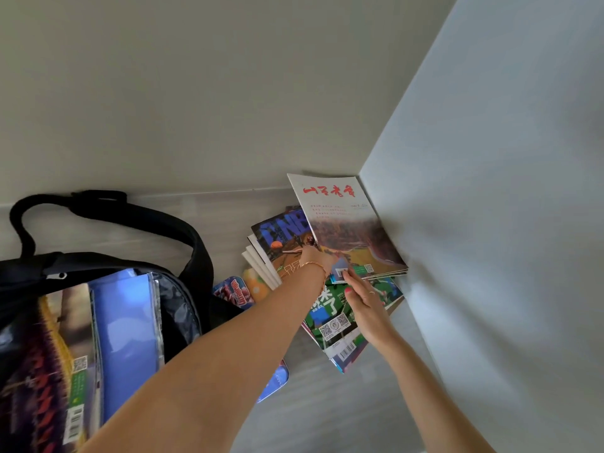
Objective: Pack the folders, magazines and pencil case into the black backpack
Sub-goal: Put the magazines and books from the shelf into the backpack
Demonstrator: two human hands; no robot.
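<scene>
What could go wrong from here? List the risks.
1. The white magazine lies tilted atop a loosely fanned pile; lifting it may drag lower ones askew, as both hands meet only at its near edge.
2. The backpack already holds folders and a magazine upright, so more may jam.
3. The pencil case, partly hidden under the left arm, could be knocked.

One black backpack [183, 308] stands open, holding one blue folder [127, 335] and one magazine [49, 371]. One magazine with a red title [346, 223] tops a loose pile of magazines [333, 325] whose exact number cannot be told. Two colourful cases [235, 292] [276, 380] lie alongside. Two hands, left [313, 256] and right [366, 299], reach in.
</scene>
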